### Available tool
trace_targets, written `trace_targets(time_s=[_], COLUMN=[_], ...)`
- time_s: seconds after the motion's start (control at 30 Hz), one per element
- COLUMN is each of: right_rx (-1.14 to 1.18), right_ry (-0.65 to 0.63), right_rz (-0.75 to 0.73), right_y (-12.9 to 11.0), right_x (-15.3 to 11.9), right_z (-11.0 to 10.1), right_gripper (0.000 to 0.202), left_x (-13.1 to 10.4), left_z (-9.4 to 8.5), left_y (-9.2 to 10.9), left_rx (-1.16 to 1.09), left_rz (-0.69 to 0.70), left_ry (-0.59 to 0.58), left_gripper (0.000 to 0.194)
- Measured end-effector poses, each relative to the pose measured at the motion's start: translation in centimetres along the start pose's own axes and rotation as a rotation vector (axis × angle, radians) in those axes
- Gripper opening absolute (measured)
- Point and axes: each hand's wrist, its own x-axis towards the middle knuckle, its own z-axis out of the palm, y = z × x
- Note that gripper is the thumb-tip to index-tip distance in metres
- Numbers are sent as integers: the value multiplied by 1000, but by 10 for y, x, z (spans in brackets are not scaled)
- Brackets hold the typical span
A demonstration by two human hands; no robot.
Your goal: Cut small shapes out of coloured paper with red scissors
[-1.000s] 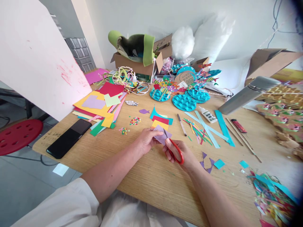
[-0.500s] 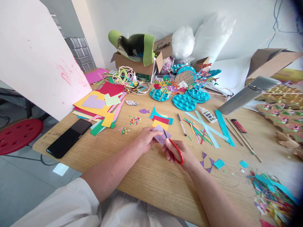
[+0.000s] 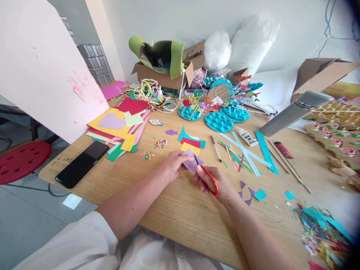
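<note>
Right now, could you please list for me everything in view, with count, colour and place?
Table: one, light brown, centre
Stool: one, red, left
Panel: one, white, left
Phone: one, black, left
Paper pile: one, multicoloured, behind phone
Loose fish shapes: two, purple and grey, centre
Confetti heaps: two, multicoloured, centre left
Boxes: several, brown, back and right
Crafts: several, mostly blue, back
Pen: one, pale, right of centre
Squeeze bottles: two, white, right and back
Flask: one, grey, right
Strips: many, multicoloured, right
Sticks: several, tan, right
Scrap heap: one, multicoloured, right
Held paper: one, light purple, centre
Scissors: one, red, centre
Left grip: one, on paper
Right grip: one, on scissors
</note>
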Motion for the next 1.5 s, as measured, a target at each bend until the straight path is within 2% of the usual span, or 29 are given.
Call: trace_targets(time_s=[1.5], right_rx=[-33], right_ry=[22], right_rz=[16], right_y=[-3], right_x=[-1], right_z=[-1], right_gripper=[52], left_x=[1], left_z=[-1], left_y=[-1], left_rx=[22], left_rz=[8], left_ry=[15], left_gripper=[23])
